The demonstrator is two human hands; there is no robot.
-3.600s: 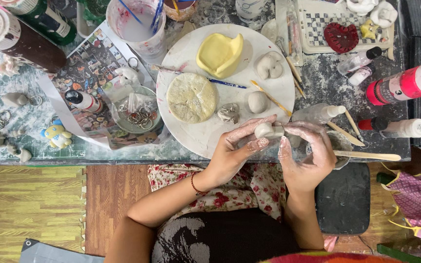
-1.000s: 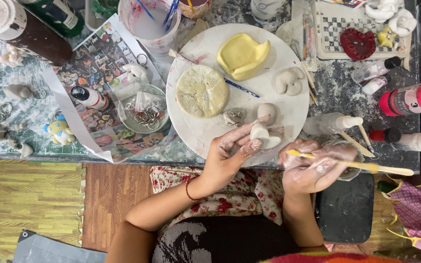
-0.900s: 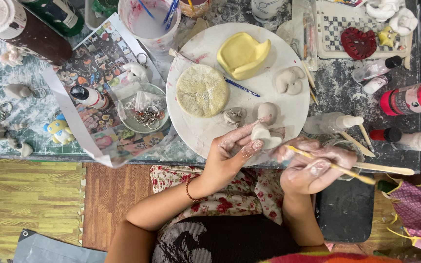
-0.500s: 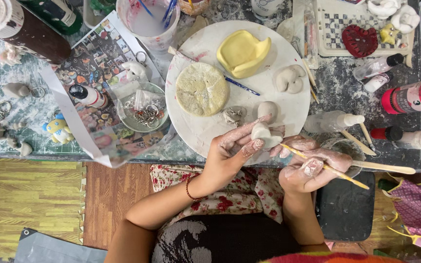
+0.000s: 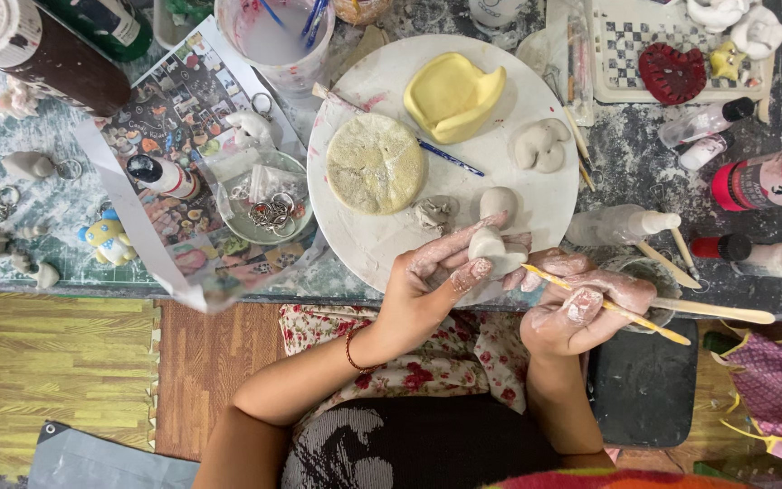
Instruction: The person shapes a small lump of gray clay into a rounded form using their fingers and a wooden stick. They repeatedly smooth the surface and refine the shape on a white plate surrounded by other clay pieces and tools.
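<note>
the left hand (image 5: 427, 285) pinches a small pale clay piece (image 5: 492, 249) between thumb and fingertips, closed around it and raised just over the near edge of the round white board (image 5: 364, 244), so the piece is steady and turned toward the tool; the right hand (image 5: 581, 303) is closed on a thin wooden stick (image 5: 626, 312), gripped like a pen, with its tip close to the clay piece, though whether tip and clay touch cannot be told; both hands are smeared with pale clay.

everything else sits relative to the round white board; on it, toward the far side, lies a yellow mould (image 5: 452, 95), and left of the board's middle a flat round clay disc (image 5: 375, 163); a blue pencil (image 5: 450, 158) lies between disc and mould; a grey curled clay lump (image 5: 540, 145) rests at the board's right side, a small grey scrap (image 5: 434, 213) and a rounded clay ball (image 5: 498, 201) near the held piece, within easy reach; left of the board a small dish of metal rings (image 5: 269, 208) sits on a printed sheet (image 5: 183, 118); beyond the board's far left edge stands a cup of cloudy water (image 5: 273, 36) with brushes in it; right of the board lie squeeze bottles (image 5: 626, 222) and a red-and-white tube (image 5: 767, 177) on the speckled tabletop (image 5: 626, 172); a checked tray (image 5: 626, 45) with a red heart shape (image 5: 673, 72) sits beyond the board's far right.
</note>
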